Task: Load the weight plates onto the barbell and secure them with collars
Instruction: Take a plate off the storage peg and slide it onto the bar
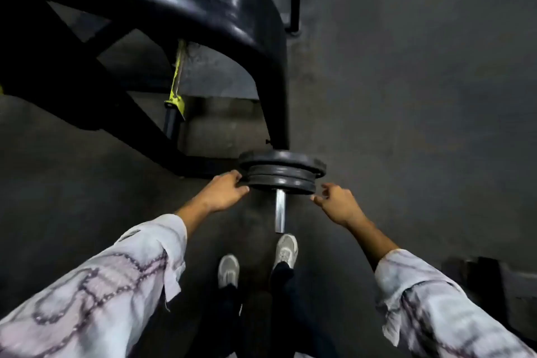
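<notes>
Three dark weight plates (282,173) sit stacked together on the barbell sleeve (280,213), whose bare silver end points toward me. My left hand (222,192) rests on the left rim of the nearest plate, fingers curled around its edge. My right hand (338,202) hovers just off the right rim with fingers apart, holding nothing. No collar shows on the sleeve or in either hand.
A heavy black machine frame (174,3) arches over the upper left, its post coming down right behind the plates. A yellow-and-black part (175,102) hangs under it. My two grey shoes (258,259) stand on the dark floor below the sleeve end.
</notes>
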